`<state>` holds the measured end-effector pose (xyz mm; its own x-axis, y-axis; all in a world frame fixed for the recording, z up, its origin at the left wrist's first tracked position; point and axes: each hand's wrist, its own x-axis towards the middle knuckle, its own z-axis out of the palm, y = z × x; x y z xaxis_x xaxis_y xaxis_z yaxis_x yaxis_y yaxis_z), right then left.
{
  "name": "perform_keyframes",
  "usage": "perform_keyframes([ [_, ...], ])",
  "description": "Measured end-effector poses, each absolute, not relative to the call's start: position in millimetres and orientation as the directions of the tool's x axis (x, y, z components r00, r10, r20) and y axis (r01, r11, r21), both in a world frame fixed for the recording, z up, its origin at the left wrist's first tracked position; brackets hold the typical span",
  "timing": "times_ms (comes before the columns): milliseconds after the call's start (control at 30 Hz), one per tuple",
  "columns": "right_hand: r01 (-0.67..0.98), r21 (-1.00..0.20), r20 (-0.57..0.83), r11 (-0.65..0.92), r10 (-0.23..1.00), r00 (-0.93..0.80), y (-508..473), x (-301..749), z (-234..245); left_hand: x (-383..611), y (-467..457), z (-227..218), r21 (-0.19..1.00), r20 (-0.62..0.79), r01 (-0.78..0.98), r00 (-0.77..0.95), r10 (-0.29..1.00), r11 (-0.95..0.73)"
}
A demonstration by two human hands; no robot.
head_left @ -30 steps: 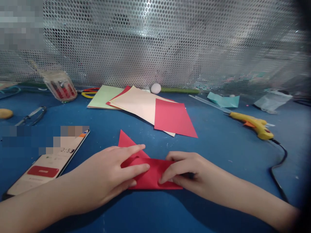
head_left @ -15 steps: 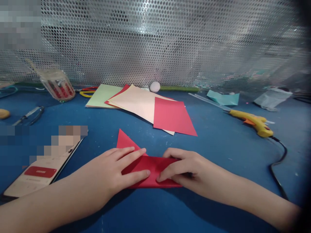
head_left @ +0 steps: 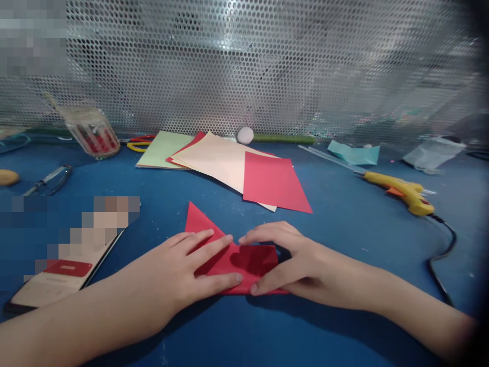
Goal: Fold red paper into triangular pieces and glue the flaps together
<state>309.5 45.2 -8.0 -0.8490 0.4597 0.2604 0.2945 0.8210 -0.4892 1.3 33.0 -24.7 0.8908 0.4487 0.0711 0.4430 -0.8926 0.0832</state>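
Note:
A folded red paper (head_left: 248, 262) lies on the blue table (head_left: 344, 234) in front of me, one pointed corner sticking out at its far left. My left hand (head_left: 179, 270) lies flat on its left half, fingers stretched out and pressing down. My right hand (head_left: 290, 260) arches over the right end, forefinger reaching along the far edge and thumb at the near edge, pinching the paper.
Loose sheets lie behind: a red sheet (head_left: 273, 183), a cream sheet (head_left: 214, 158), a green sheet (head_left: 162, 148). A yellow glue gun (head_left: 401, 189) with a black cable (head_left: 443, 255) is at right. A phone (head_left: 64, 270) lies at left. Tipped jar (head_left: 89, 131), scissors (head_left: 139, 142), perforated metal screen (head_left: 267, 66) behind.
My right hand has lifted its forefinger to the paper's far edge and now arches over the right end, with the right flap raised. My left hand stays pressed in place.

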Motion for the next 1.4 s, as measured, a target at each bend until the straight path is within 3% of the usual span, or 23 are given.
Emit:
perform_keyframes([
  [133,0.236,-0.421,0.255,0.876,0.364,-0.896,46.1,307.9,-6.5,1.2,34.5,-28.9,0.071,0.096,0.458,0.881,0.463,-0.886],
  [733,0.248,-0.195,0.208,0.949,0.287,-0.935,39.4,309.0,-8.6,9.0,41.9,-3.3,-0.016,-0.094,0.450,0.889,0.449,-0.893],
  [1067,0.260,-0.197,0.207,0.945,0.299,-0.931,39.2,308.1,-9.3,2.8,39.7,-1.4,0.106,-0.109,0.474,0.879,0.464,-0.874],
  [1267,0.232,-0.245,0.245,0.941,0.292,-0.924,36.7,305.3,-9.7,-0.6,43.4,0.5,0.139,-0.196,0.608,0.791,0.580,-0.782],
  [1400,0.253,-0.217,0.262,0.943,0.306,-0.915,34.5,302.9,-12.0,-1.3,47.9,6.7,0.153,-0.266,0.680,0.727,0.633,-0.717],
])
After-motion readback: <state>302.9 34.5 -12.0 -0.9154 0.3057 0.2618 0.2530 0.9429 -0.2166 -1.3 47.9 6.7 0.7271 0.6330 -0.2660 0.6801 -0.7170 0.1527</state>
